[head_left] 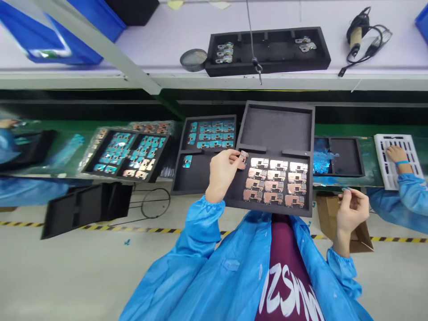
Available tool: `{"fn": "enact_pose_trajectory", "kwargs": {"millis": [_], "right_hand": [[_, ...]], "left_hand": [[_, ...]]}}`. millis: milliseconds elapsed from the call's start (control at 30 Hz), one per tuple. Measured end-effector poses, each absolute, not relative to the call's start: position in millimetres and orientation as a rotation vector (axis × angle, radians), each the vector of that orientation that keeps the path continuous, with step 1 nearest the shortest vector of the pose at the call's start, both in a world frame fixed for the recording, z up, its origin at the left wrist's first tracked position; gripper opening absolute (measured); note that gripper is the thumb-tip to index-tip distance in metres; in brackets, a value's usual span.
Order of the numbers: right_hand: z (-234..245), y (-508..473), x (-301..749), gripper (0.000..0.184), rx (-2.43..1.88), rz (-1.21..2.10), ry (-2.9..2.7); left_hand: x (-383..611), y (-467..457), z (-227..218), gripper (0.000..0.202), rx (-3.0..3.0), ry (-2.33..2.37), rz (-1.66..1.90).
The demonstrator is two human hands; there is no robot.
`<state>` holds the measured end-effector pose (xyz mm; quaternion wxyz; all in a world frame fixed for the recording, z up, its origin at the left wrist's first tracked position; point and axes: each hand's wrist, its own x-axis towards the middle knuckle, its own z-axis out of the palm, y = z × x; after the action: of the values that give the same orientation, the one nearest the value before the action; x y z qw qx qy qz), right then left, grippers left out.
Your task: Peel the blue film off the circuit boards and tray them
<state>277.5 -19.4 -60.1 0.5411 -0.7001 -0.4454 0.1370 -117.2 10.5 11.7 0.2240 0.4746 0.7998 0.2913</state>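
Observation:
My left hand (223, 174) pinches a small copper-coloured metal plate (244, 156) at the top left corner of a black foam tray (276, 128). Rows of similar copper plates (274, 182) fill the tray's near compartment, while its far compartment holds none. My right hand (351, 210) hangs just off the tray's right side, above a cardboard box, holding nothing visible. To my left, a second foam tray (203, 154) holds rows of blue-filmed plates (210, 133).
A co-worker's hand (397, 156) rests on a white slotted fixture (394, 160) at right. Another foam tray (127, 154) lies at left. A raised shelf (234, 80) above holds a black tray (267, 51) with metal parts and a soldering iron (357, 32).

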Motion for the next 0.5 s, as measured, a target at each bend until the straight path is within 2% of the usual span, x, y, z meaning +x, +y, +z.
{"fn": "enact_pose_trajectory", "kwargs": {"millis": [233,500], "right_hand": [[-90,5,302,0.045,-1.674,0.379,-1.061],[-177,84,328,0.051,-1.963,0.571,-1.158]], "left_hand": [[-115,8,9,0.008,1.348,2.321,0.681],[-115,1,-16,0.016,1.712,2.422,0.560]]}}
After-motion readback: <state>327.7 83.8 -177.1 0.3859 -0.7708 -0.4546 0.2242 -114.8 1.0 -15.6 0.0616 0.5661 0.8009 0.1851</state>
